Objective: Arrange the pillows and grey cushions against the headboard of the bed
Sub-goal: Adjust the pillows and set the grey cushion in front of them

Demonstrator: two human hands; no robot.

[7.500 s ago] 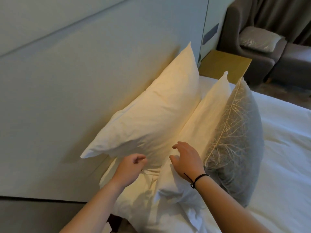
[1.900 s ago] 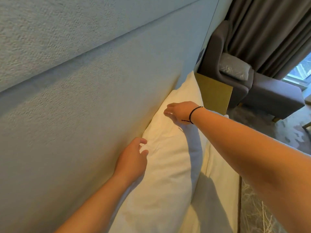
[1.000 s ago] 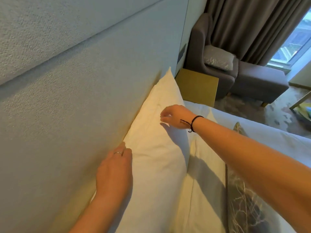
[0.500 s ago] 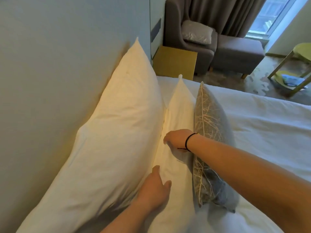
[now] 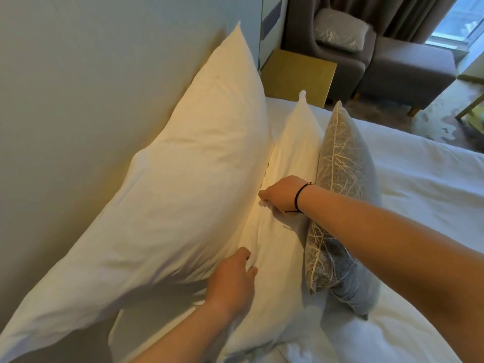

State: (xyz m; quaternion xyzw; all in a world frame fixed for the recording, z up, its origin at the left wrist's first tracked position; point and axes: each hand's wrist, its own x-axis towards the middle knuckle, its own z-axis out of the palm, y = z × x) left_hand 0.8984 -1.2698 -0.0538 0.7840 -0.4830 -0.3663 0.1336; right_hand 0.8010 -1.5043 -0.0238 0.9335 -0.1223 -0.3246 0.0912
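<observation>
A large white pillow [image 5: 170, 195] leans upright against the pale headboard [image 5: 78, 87]. In front of it stands a second white pillow [image 5: 296, 153], and a grey cushion [image 5: 343, 163] with a pale branch pattern stands against that one. My right hand [image 5: 281, 193], with a black band at the wrist, grips the top edge of the second pillow in curled fingers. My left hand [image 5: 233, 279] presses on the same pillow lower down, its fingertips pinching the fabric in the gap beside the large pillow.
White bedding [image 5: 424, 195] spreads to the right. A yellow bedside table [image 5: 298, 74] stands past the bed's end. Behind it are a grey armchair [image 5: 324, 48] holding a wrapped cushion [image 5: 340, 32], a grey footstool [image 5: 408, 72] and dark curtains [image 5: 408, 14].
Both hands left the large pillow at the headboard and came down onto the second white pillow. Since half a second ago they have hardly shifted.
</observation>
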